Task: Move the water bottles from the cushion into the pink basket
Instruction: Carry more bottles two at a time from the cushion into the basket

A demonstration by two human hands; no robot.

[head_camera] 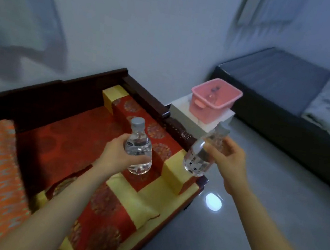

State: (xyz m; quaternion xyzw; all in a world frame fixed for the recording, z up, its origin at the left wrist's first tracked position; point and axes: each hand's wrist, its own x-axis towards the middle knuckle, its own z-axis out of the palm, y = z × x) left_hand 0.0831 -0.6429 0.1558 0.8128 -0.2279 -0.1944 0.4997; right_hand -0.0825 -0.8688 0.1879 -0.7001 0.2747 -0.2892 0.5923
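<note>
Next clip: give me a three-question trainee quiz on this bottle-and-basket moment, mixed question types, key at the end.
1. True or false: the pink basket has no bottle in it.
2. Multiple choice: the pink basket stands on A) the red cushion, B) a white box, C) the floor.
3. Fill in: the bottle in the right hand is tilted, while the bottle in the left hand stands ____.

Key
1. False: one bottle in the basket already shows inside.
2. B: it rests on the white box beside the red cushion.
3. Upright: the left bottle has its cap on top; the right bottle leans toward the basket.
</note>
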